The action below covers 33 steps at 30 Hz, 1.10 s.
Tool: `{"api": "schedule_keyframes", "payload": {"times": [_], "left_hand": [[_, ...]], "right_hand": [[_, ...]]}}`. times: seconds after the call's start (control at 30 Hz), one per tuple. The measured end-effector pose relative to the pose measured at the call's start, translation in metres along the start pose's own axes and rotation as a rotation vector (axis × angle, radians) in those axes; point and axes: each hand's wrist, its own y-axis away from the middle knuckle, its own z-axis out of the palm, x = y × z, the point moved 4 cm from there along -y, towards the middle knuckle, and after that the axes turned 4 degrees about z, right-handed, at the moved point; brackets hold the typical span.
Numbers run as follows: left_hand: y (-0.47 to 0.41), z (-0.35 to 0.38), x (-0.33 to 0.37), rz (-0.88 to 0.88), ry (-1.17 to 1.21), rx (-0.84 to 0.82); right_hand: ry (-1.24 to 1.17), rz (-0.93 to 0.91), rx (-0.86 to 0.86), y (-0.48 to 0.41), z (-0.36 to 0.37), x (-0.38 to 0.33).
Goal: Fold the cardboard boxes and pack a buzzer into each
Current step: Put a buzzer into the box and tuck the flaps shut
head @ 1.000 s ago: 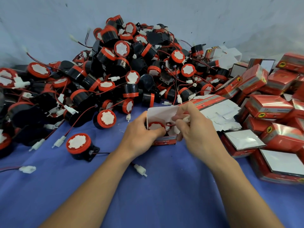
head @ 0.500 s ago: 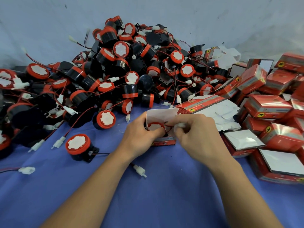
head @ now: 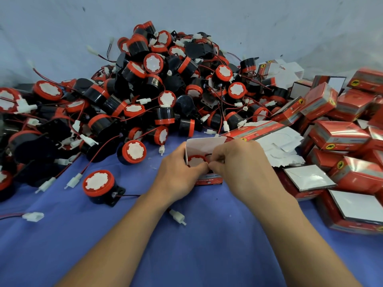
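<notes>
A small red cardboard box stands on the blue cloth at centre, its white top flap raised. Inside sits a buzzer with a red rim and white face. My left hand grips the box's left side, thumb at the open top. My right hand is over the box's right side, fingertips curled into the opening, pinching the buzzer's wire and plug down inside; the fingertips hide most of it.
A big heap of buzzers with red wires fills the back and left. Loose buzzers and white plugs lie near my left arm. Flat box blanks and several folded red boxes crowd the right side.
My right hand has lowered and curled tighter over the box opening, tucking the wire and plug further inside. The left hand stays on the box.
</notes>
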Motion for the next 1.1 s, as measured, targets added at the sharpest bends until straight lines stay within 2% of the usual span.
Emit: {"api": "schedule_keyframes", "payload": {"times": [0.1, 0.17, 0.53, 0.63, 0.77, 0.83, 0.9, 0.97, 1.03, 1.1], "left_hand": [[-0.001, 0.0, -0.001, -0.009, 0.009, 0.002], [-0.002, 0.001, -0.002, -0.014, 0.006, -0.003], [-0.005, 0.002, -0.006, -0.057, 0.026, -0.001], [-0.004, 0.001, -0.001, -0.041, 0.027, 0.019], [-0.004, 0.002, -0.003, -0.036, 0.032, 0.006], [-0.004, 0.001, -0.004, -0.039, 0.042, 0.003], [-0.004, 0.001, -0.002, -0.036, 0.051, -0.004], [-0.004, 0.0, -0.001, -0.038, 0.051, -0.006], [-0.004, 0.0, 0.0, -0.022, 0.043, -0.013], [-0.005, 0.0, -0.002, -0.013, 0.03, -0.014]], "right_hand": [[0.284, -0.075, -0.064, -0.009, -0.003, -0.017], [0.359, -0.09, -0.118, -0.017, -0.009, -0.024], [0.527, -0.185, -0.512, -0.034, -0.014, -0.032], [0.497, -0.207, -0.531, -0.033, -0.009, -0.025], [0.425, -0.139, -0.708, -0.03, -0.009, -0.003], [0.298, -0.122, -0.637, -0.032, -0.01, -0.001], [0.232, -0.147, -0.46, -0.033, -0.007, -0.001], [0.191, -0.094, -0.291, -0.03, -0.002, 0.003], [0.247, -0.04, -0.112, -0.026, 0.0, 0.007], [0.411, -0.046, 0.056, -0.021, 0.002, 0.005]]}}
